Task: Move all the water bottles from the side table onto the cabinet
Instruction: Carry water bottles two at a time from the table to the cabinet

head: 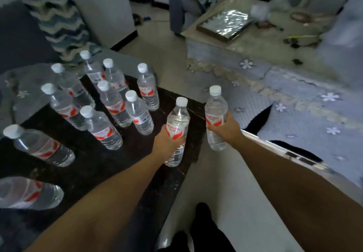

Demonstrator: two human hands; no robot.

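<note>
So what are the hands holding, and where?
Each holds a water bottle round its labelled middle: left hand one bottle, right hand another.

Clear bottles (139, 114) with white caps, red-white labels, black table (94, 159), blue bedspread (306, 102), seemingly white-flowered

Pale floor (172, 55), white wall (102, 6), zigzag cushion (60, 25), blue flowered cloth (294, 104) (dim light throughout).

Twelve water bottles (141, 112), two hands (167, 143), one side table (94, 163).
</note>
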